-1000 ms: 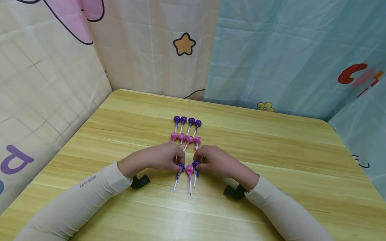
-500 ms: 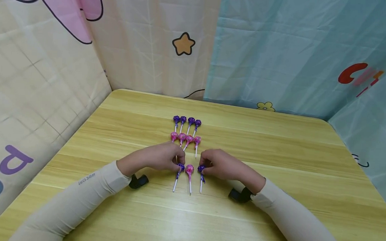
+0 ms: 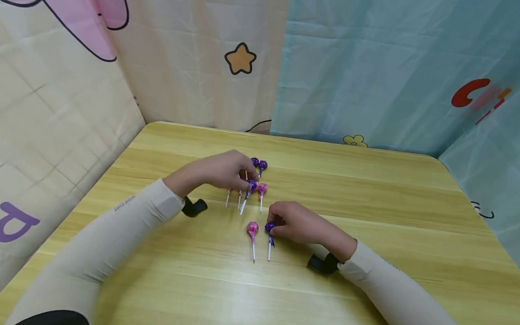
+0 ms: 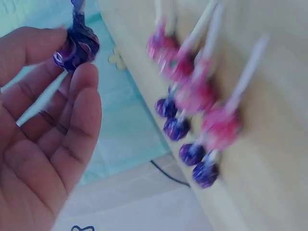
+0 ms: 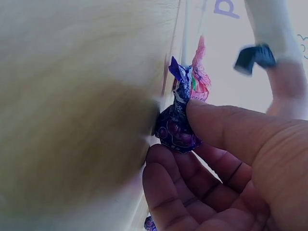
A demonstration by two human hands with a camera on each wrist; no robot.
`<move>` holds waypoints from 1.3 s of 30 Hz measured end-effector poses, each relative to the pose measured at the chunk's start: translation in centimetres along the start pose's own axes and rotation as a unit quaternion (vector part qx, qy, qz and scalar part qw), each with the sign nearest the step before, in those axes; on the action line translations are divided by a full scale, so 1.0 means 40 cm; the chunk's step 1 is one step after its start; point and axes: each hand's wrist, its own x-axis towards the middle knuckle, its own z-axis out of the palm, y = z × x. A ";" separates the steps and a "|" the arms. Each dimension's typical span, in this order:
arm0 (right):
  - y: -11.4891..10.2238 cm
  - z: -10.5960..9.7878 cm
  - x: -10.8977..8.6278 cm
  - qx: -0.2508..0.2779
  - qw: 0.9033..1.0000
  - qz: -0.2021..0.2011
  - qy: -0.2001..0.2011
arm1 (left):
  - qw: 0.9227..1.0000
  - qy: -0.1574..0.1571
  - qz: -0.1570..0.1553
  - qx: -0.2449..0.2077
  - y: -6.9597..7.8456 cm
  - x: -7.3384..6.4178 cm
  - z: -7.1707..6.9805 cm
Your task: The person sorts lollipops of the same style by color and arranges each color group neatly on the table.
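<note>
My left hand pinches a purple-wrapped lollipop by its round head, stick pointing toward me, above the row of pink lollipops. In the left wrist view it is lifted off the table, between thumb and fingertips. My right hand pinches another purple lollipop by its head, close to the tabletop. Just left of that one lies a single pink lollipop. Behind, a row of pink lollipops and a farther row of purple lollipops lie on the table, partly hidden by my left hand in the head view.
The wooden table stretches out on both sides of the lollipops. Printed curtains hang along its back and sides. A black wrist camera sits under my left wrist, and another under my right.
My left hand has lifted its purple lollipop and carried it away from me, over the pink row. The right hand slid its purple lollipop slightly right and toward me, then stayed.
</note>
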 end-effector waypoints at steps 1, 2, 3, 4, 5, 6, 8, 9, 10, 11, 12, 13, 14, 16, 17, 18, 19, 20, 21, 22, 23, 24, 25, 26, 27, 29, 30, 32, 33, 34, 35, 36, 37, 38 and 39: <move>0.001 0.001 0.000 0.001 1.000 -0.001 0.000 | 1.000 -0.003 0.001 0.002 -0.004 0.019 -0.012; 0.001 0.002 0.000 0.002 1.000 -0.001 0.001 | 1.000 -0.009 -0.001 0.006 -0.008 0.039 -0.022; 0.001 0.003 0.000 0.002 1.000 -0.001 0.001 | 1.000 -0.013 0.000 0.010 -0.013 0.060 -0.030; 0.002 0.004 0.000 0.002 1.000 -0.001 0.001 | 1.000 -0.017 -0.001 0.010 -0.018 0.080 -0.037; 0.002 0.005 0.001 0.000 1.000 -0.002 0.001 | 1.000 -0.020 -0.003 0.013 -0.025 0.100 -0.041; 0.001 0.005 0.001 -0.002 1.000 -0.001 0.002 | 1.000 -0.020 -0.004 0.013 -0.030 0.120 -0.044; -0.001 0.005 0.000 -0.007 1.000 0.004 0.003 | 1.000 -0.016 -0.006 0.021 -0.044 0.159 -0.045; -0.001 0.005 0.000 -0.011 1.000 0.006 0.004 | 1.000 -0.010 -0.006 0.022 -0.051 0.176 -0.044; -0.002 0.004 -0.001 -0.014 1.000 0.009 0.006 | 1.000 -0.005 -0.008 0.024 -0.056 0.191 -0.043; -0.004 0.004 -0.002 -0.016 1.000 0.009 0.007 | 1.000 0.000 -0.007 0.027 -0.063 0.205 -0.040; -0.006 0.003 -0.002 -0.016 1.000 0.009 0.008 | 1.000 0.003 -0.009 0.026 -0.069 0.216 -0.037; -0.007 0.003 -0.002 -0.015 1.000 0.007 0.008 | 1.000 0.005 -0.009 0.029 -0.076 0.226 -0.034; -0.009 0.003 -0.003 -0.014 1.000 0.005 0.008 | 1.000 0.006 -0.010 0.029 -0.082 0.234 -0.031; -0.012 0.005 -0.002 -0.011 1.000 0.006 0.007 | 1.000 0.004 -0.014 0.026 -0.093 0.248 -0.024; -0.013 0.005 -0.002 -0.010 1.000 0.007 0.005 | 1.000 0.002 -0.016 0.025 -0.098 0.255 -0.021; -0.014 0.006 -0.003 -0.009 1.000 0.010 0.004 | 1.000 -0.001 -0.019 0.024 -0.102 0.261 -0.018; -0.014 0.006 -0.003 -0.009 1.000 0.014 0.003 | 0.999 -0.003 -0.021 0.025 -0.107 0.268 -0.016; -0.015 0.007 -0.003 -0.009 1.000 0.018 0.002 | 0.999 -0.006 -0.023 0.027 -0.111 0.274 -0.014; -0.014 0.007 -0.003 -0.010 1.000 0.021 0.001 | 0.999 -0.008 -0.026 0.028 -0.113 0.280 -0.013; -0.014 0.007 -0.003 -0.011 1.000 0.022 0.001 | 0.999 -0.012 -0.029 0.030 -0.115 0.285 -0.012; -0.014 0.006 -0.003 -0.013 1.000 0.021 0.001 | 0.999 -0.015 -0.031 0.030 -0.117 0.290 -0.012; -0.013 0.006 -0.002 -0.014 1.000 0.019 0.001 | 0.999 -0.018 -0.033 0.030 -0.118 0.296 -0.012; -0.013 0.006 -0.003 -0.016 1.000 0.019 0.001 | 0.999 -0.021 -0.036 0.029 -0.121 0.300 -0.010; -0.013 0.007 -0.003 -0.018 1.000 0.019 0.000 | 0.999 -0.023 -0.040 0.027 -0.122 0.304 -0.008; -0.013 0.007 -0.003 -0.020 1.000 0.019 0.001 | 0.998 -0.025 -0.044 0.023 -0.122 0.306 -0.006; -0.015 0.006 -0.004 -0.022 1.000 0.018 0.000 | 0.998 -0.028 -0.056 0.018 -0.122 0.309 -0.004; -0.015 0.006 -0.004 -0.023 1.000 0.019 0.000 | 0.997 -0.029 -0.063 0.020 -0.122 0.309 -0.003; -0.018 0.005 -0.006 -0.024 0.999 0.021 -0.001 | 0.997 -0.033 -0.074 0.021 -0.119 0.309 0.001; -0.019 0.005 -0.007 -0.024 0.999 0.022 -0.002 | 0.996 -0.035 -0.078 0.021 -0.118 0.309 0.003; -0.020 0.005 -0.009 -0.025 0.999 0.022 -0.003 | 0.996 -0.036 -0.081 0.020 -0.117 0.309 0.004; -0.021 0.005 -0.010 -0.025 0.999 0.023 -0.003 | 0.996 -0.037 -0.084 0.020 -0.115 0.310 0.006; -0.021 0.005 -0.012 -0.025 0.999 0.023 -0.004 | 0.995 -0.038 -0.087 0.021 -0.112 0.310 0.008; -0.021 0.005 -0.014 -0.025 0.999 0.023 -0.004 | 0.995 -0.039 -0.087 0.021 -0.110 0.310 0.009; -0.021 0.005 -0.017 -0.025 0.999 0.023 -0.004 | 0.995 -0.040 -0.089 0.021 -0.108 0.311 0.010; -0.021 0.005 -0.019 -0.025 0.999 0.024 -0.004 | 0.995 -0.041 -0.089 0.022 -0.106 0.313 0.011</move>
